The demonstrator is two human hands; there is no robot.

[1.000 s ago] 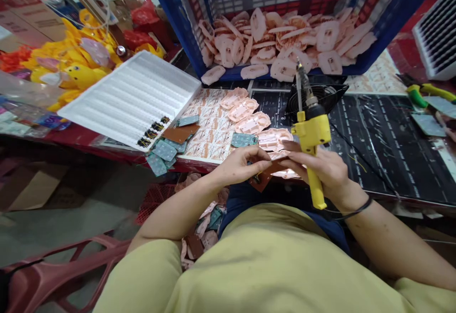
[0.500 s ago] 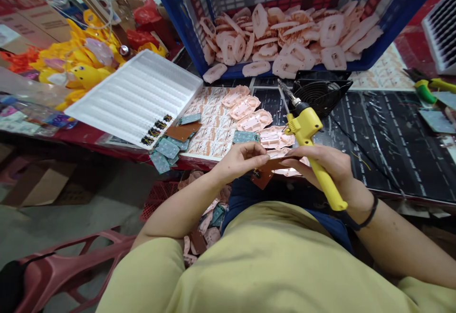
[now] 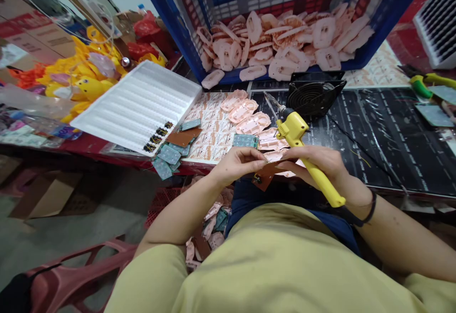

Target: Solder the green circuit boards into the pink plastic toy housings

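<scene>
A seated worker in a yellow shirt [image 3: 278, 265] bends over a table [image 3: 85, 146] with 2 bare hands raised together just above its near edge. The left hand [image 3: 237, 165] pinches a brown circuit board [image 3: 263, 181] between thumb and fingers, a firm, closed grip, and the board sits between the 2 hands, just off the table edge. The right hand [image 3: 320, 165] is clenched around the yellow handle of a soldering iron [image 3: 294, 130], its tip angled up and away from the board, and the fingertips [image 3: 285, 165] reach across to touch the board's far side.

Pale pink circuit boards [image 3: 252, 122] lie on a printed sheet [image 3: 210, 123] just beyond the hands, with a teal circuit board [image 3: 244, 140] among them. More teal boards [image 3: 167, 155] and a second brown board [image 3: 182, 137] lie at the corner of a white tray [image 3: 135, 109], which carries a short row of black components [image 3: 156, 138]. A blue crate [image 3: 167, 18] heaped with pink boards [image 3: 285, 47] stands at the back, beside a small black fan [image 3: 315, 99] on a black mat [image 3: 377, 132]. Yellow toy ducks [image 3: 89, 90] crowd the left side, and a red plastic chair [image 3: 81, 275] sits on the floor below.
</scene>
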